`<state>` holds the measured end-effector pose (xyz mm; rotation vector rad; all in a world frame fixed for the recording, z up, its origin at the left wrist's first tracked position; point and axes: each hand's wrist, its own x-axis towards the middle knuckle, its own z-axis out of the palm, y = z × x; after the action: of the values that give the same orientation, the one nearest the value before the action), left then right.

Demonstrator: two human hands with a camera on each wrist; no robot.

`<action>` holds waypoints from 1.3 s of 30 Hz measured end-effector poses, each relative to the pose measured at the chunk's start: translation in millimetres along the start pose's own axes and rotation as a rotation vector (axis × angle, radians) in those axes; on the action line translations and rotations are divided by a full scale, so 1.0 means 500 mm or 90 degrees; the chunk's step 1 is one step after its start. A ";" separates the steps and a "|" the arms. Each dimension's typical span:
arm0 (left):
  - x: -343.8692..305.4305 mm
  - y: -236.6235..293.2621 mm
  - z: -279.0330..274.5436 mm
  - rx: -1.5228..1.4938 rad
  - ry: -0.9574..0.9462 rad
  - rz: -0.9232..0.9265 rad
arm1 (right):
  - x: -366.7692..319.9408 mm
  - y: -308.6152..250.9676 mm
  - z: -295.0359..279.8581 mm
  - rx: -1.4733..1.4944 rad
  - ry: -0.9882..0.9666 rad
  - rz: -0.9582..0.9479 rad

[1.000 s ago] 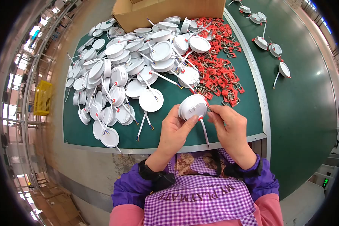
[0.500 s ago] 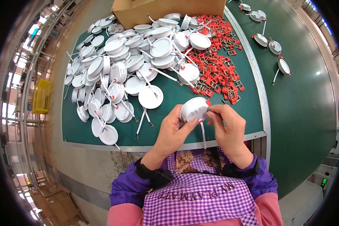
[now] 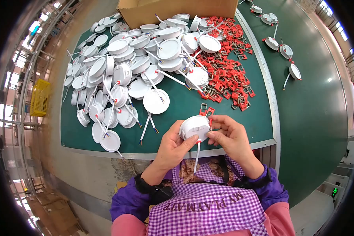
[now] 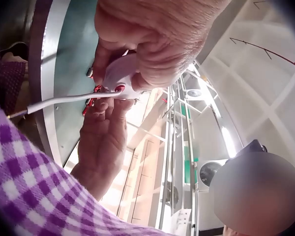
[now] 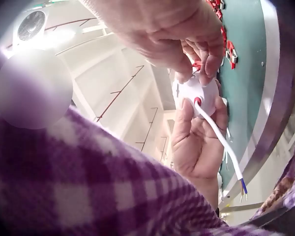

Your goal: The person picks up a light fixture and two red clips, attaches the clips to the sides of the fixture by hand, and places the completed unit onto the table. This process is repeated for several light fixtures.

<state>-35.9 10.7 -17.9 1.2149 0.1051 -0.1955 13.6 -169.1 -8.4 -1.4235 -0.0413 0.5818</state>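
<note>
My left hand (image 3: 176, 145) grips a round white downlight (image 3: 194, 128) by its side, thumb across the back near the cable outlet. A white cable (image 3: 197, 159) hangs from a red grommet toward the apron; in the right wrist view its end shows bare blue and brown wires (image 5: 243, 187). At the downlight's right edge my right hand (image 3: 234, 137) pinches a small red spring clip (image 5: 197, 65), mostly covered by the fingers. Two more red clips (image 3: 205, 111) with metal frames show just beyond the downlight.
A large heap of white downlights (image 3: 122, 74) covers the table's left side. Beside it lies a pile of red clips (image 3: 228, 67), with a cardboard box (image 3: 177, 11) behind. Past a metal rail (image 3: 265, 86), several downlights with red clips sit on a green surface (image 3: 318, 110).
Both hands have brought the downlight closer to the body and slightly left. Two red clips have come into sight just beyond it. The right fingers have shifted at its edge.
</note>
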 end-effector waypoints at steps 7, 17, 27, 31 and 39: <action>-0.002 -0.007 -0.017 -0.019 -0.008 -0.064 | 0.021 0.031 0.000 0.063 -0.024 0.034; 0.009 -0.021 -0.020 -0.019 0.067 0.072 | 0.021 0.028 0.026 0.119 -0.035 0.149; 0.007 0.001 -0.031 0.014 0.122 0.025 | 0.059 0.048 -0.003 -0.851 0.067 -0.385; 0.012 0.007 -0.022 0.051 0.091 -0.020 | 0.061 0.033 -0.004 -0.949 0.022 -0.237; 0.028 -0.018 -0.003 0.155 0.037 -0.021 | 0.027 -0.017 -0.016 -0.520 0.116 -0.282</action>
<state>-24.0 7.9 -29.3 1.4633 0.1556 -0.2060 31.0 -171.3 -6.0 -2.1673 -0.4824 0.0420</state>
